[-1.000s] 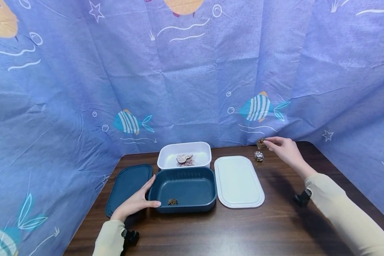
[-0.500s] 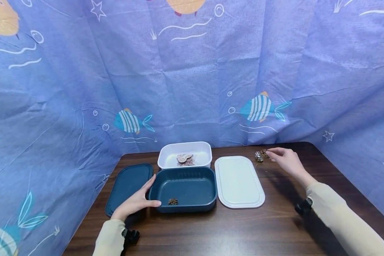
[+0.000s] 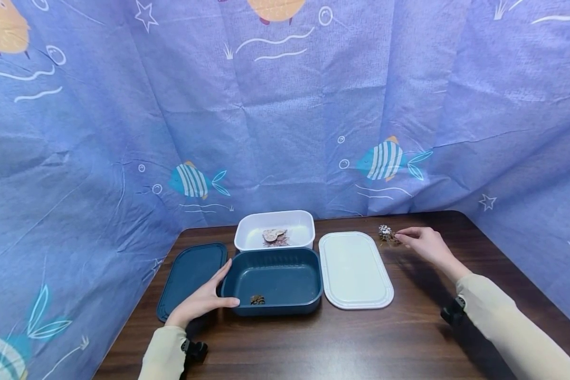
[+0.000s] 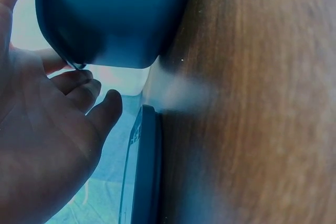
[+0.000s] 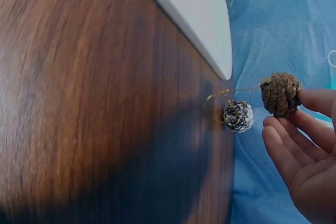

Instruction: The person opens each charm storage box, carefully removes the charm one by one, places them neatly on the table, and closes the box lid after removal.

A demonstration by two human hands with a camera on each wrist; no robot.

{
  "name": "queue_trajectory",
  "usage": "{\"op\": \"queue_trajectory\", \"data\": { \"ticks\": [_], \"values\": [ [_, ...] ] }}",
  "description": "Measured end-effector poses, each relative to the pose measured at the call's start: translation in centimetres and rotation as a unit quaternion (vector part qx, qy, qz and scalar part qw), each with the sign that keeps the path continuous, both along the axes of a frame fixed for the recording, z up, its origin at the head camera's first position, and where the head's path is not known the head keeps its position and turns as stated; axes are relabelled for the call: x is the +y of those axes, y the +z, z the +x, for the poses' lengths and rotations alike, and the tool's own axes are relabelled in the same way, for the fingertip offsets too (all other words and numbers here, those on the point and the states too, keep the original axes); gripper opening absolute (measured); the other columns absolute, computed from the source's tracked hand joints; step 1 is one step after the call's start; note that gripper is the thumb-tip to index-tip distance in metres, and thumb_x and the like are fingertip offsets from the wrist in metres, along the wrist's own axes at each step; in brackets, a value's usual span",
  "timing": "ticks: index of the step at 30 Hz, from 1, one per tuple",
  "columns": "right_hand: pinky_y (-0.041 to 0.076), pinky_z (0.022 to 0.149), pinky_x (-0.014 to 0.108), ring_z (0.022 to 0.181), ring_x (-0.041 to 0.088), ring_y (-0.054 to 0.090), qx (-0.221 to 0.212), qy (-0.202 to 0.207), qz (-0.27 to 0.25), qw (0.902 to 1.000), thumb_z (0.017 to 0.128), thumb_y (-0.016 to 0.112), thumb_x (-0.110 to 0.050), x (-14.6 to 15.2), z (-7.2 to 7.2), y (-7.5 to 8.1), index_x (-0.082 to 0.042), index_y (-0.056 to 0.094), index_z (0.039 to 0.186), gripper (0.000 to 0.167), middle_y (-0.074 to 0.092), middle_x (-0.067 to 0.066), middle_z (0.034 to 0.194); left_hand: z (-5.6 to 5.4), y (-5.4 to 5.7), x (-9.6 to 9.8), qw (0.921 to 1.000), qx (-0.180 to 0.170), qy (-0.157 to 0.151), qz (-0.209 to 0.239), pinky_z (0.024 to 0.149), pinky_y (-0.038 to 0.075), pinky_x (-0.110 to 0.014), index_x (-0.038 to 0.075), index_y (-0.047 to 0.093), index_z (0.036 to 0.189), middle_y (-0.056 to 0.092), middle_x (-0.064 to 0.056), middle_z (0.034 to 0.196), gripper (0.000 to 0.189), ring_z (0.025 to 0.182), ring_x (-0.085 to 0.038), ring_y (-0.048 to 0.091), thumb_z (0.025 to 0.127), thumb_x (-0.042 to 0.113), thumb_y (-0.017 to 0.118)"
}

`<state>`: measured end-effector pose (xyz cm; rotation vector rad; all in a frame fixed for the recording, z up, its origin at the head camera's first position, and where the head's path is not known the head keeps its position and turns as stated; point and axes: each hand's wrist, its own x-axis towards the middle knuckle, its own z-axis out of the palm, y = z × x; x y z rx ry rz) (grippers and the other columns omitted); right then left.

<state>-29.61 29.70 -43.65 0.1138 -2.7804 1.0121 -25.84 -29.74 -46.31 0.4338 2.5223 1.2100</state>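
My right hand (image 3: 427,245) pinches a brown pine cone (image 5: 281,94) between thumb and fingertips, a little above the table in the right wrist view. A thin gold cord runs from this cone to a white-tipped pine cone (image 5: 238,117), which lies on the table beside it. At the left, my left hand (image 3: 203,301) grips the end of a dark blue box (image 3: 285,310), thumb over the front rim and fingers curled at the side wall in the left wrist view. Inside that box sits another brown pine cone (image 3: 257,300), near the front left.
Behind the blue box stands a white box (image 3: 247,237) holding flat wooden pieces (image 3: 273,235) and brown shreds. A white lid (image 3: 356,269) lies to the right and a dark blue lid (image 3: 195,274) to the left. A patterned curtain (image 3: 285,158) hangs behind the table (image 3: 361,348).
My right hand has come down and slightly toward me with the brown pine cone, from behind the white-tipped cone to its right side. The left hand stays on the blue box.
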Motion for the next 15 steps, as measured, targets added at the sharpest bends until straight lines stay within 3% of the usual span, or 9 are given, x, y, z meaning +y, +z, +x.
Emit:
{"op": "queue_trajectory", "data": {
  "ticks": [9,15],
  "values": [
    [0.049,0.074,0.036,0.078,0.015,0.068,-0.008,0.021,0.019,0.9996,0.098,0.066,-0.035,0.18,-0.48,-0.51,0.001,0.074,0.114,0.040,0.075,0.008,0.087,0.09,-0.02,0.05,1.0000,-0.003,0.002,0.004,0.112,0.015,-0.073,0.027,0.005,0.164,-0.003,-0.009,0.169,0.105,0.153,-0.039,-0.002,0.089,0.035,0.078],
    [0.050,0.070,0.034,0.075,0.015,0.068,-0.024,0.028,0.025,0.9990,0.098,0.066,-0.034,0.44,-0.68,-0.95,0.002,0.075,0.113,0.040,0.075,0.008,0.086,0.10,-0.02,0.07,1.0000,0.002,0.001,0.000,0.112,0.015,-0.072,0.029,0.005,0.164,-0.002,-0.009,0.169,0.105,0.153,-0.038,-0.002,0.089,0.035,0.077]
  ]
}}
